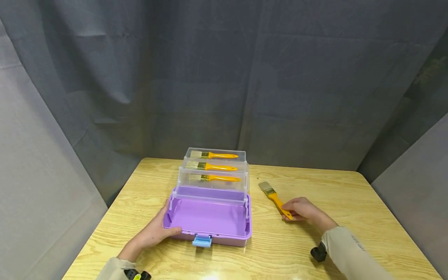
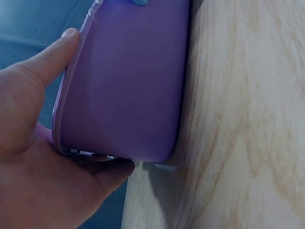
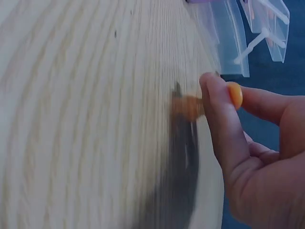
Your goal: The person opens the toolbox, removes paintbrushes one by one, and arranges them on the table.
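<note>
A purple plastic toolbox (image 1: pixel 210 217) stands open on the table, a light-blue latch (image 1: pixel 202 241) at its front. My left hand (image 1: pixel 154 232) grips its front left corner, thumb on the front rim and fingers along the side wall (image 2: pixel 121 86). To the right of the box, my right hand (image 1: pixel 303 210) pinches the yellow handle of a flat paintbrush (image 1: pixel 275 199) near its end. The pale bristles point away, towards the back left. In the right wrist view the handle end (image 3: pixel 235 95) shows between thumb and fingers; the rest is blurred.
Clear stepped trays (image 1: pixel 210 186) rise behind the toolbox's bottom compartment. Three similar yellow brushes (image 1: pixel 221 168) lie in them, one per level, bristles to the left. The wooden table (image 1: pixel 350 198) ends at a dark grey curtain (image 1: pixel 297 97); pale panels flank both sides.
</note>
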`<state>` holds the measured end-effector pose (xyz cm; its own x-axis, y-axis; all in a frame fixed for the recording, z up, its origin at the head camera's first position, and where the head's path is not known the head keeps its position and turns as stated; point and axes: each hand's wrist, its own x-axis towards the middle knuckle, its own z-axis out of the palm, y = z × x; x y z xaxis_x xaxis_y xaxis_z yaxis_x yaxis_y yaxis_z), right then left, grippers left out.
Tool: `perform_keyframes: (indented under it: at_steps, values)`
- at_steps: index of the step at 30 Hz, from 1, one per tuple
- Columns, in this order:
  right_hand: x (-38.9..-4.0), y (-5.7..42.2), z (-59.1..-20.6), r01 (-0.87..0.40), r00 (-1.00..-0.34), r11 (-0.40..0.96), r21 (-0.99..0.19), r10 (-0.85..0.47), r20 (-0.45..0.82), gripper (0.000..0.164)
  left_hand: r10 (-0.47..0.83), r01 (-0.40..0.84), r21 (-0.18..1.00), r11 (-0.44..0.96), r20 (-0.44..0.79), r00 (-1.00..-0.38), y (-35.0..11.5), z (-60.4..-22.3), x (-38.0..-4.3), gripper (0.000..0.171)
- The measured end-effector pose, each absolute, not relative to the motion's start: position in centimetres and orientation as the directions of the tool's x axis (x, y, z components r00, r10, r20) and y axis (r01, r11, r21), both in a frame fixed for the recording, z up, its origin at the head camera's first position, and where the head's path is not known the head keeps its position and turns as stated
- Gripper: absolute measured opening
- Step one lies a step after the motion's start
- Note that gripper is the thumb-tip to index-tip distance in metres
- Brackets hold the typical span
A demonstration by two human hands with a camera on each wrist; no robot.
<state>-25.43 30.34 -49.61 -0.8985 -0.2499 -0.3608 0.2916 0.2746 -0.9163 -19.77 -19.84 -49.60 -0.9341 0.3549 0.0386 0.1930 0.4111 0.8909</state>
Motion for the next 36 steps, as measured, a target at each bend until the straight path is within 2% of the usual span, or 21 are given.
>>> perform_keyframes:
  at_steps: [12, 19, 30, 36]
  values:
    - [-25.4, 27.9, -49.7, 0.421, -0.833, 0.152, -0.894, -0.325, -0.448, 0.037, 0.339, 0.144, 0.892, 0.428, -0.01, -0.941, -19.7, -49.3, -19.6, 0.109]
    - [-25.6, 26.7, -50.3, 0.48, -0.813, 0.08, -0.873, -0.332, -0.478, 0.037, 0.339, 0.157, 0.895, 0.418, 0.006, -0.941, -19.8, -49.5, -19.7, 0.109]
    - [-25.5, 26.1, -50.5, 0.461, -0.825, 0.1, -0.882, -0.319, -0.467, 0.035, 0.352, 0.194, 0.899, 0.393, 0.048, -0.935, -19.9, -49.8, -19.8, 0.108]
    - [-25.4, 25.8, -50.8, 0.439, -0.848, 0.151, -0.886, -0.257, -0.464, 0.028, 0.358, 0.215, 0.901, 0.377, 0.072, -0.931, -19.9, -49.7, -19.8, 0.109]
